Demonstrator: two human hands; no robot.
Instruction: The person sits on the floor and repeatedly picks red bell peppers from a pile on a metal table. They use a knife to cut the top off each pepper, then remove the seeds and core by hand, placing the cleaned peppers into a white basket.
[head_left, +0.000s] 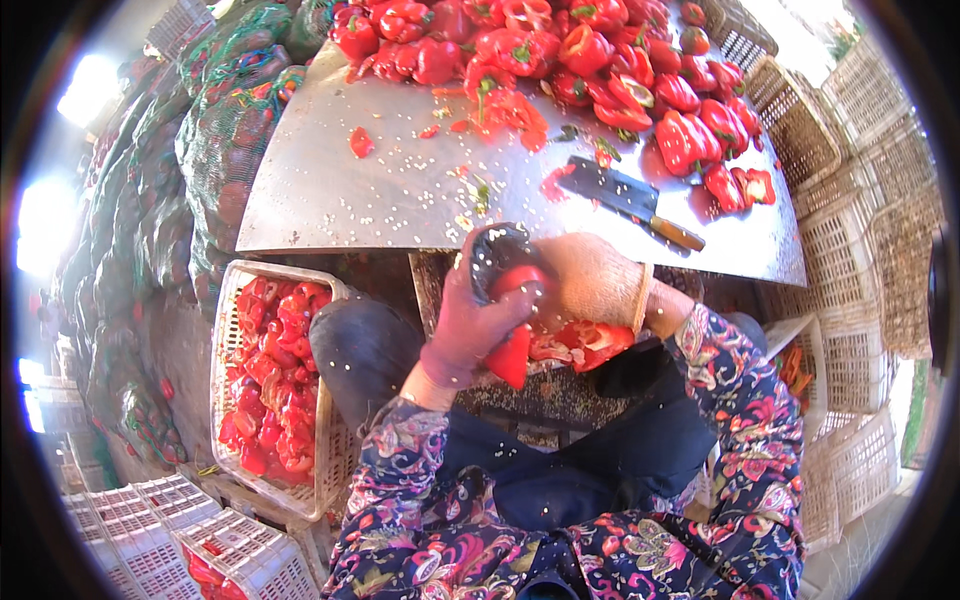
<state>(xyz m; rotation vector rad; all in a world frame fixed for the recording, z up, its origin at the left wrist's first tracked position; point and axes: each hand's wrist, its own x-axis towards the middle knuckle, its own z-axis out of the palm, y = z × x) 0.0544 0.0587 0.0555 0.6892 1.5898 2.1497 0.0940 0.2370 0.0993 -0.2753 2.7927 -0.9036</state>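
In a purple-and-black work glove, my left hand (480, 304) is closed around a red bell pepper piece (517, 279), its thumb across the front. My right hand (589, 274), in an orange knit glove, presses close against the left; its fingers are hidden, so what they grip is unclear. A red pepper flap (511, 358) hangs below my left hand. Opened red pepper pieces (589, 345) lie beneath my right hand, above my lap. A cleaver (626, 196) with a wooden handle rests on the metal table (322, 202) beyond my hands.
Whole and cut red bell peppers (517, 49) are heaped at the table's far side; pale seeds dot its surface. A plastic crate (324, 450) of pepper pieces stands left of my knee. Filled green mesh sacks (225, 157) line the left, stacked crates (847, 315) the right.
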